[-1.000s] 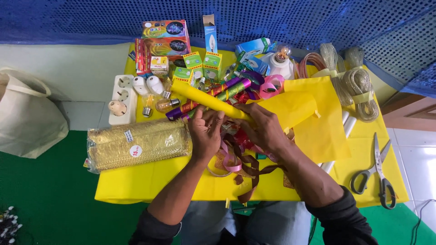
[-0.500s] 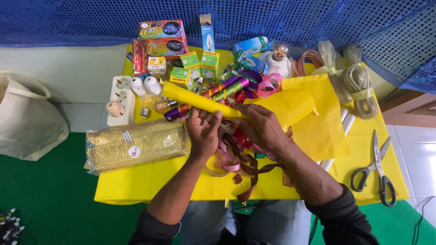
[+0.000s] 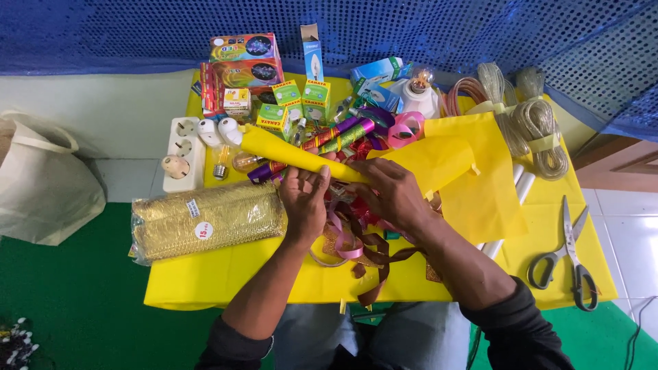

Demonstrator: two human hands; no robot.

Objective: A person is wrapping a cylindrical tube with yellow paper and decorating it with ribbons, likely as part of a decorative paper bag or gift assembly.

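Both hands clamp a yellow paper roll (image 3: 295, 156) near table centre: left hand (image 3: 305, 202) grips its middle, right hand (image 3: 391, 195) holds where the roll widens into loose yellow sheet (image 3: 473, 178). Roll points up-left, tip just beside a clear bulb (image 3: 243, 162). Under the hands a tangle of ribbons (image 3: 356, 240), possibly touching the right palm. Gold mesh packet (image 3: 205, 219) left, white power strip (image 3: 184, 154) beyond it, scissors (image 3: 569, 253) far right on the yellow table (image 3: 226, 281).
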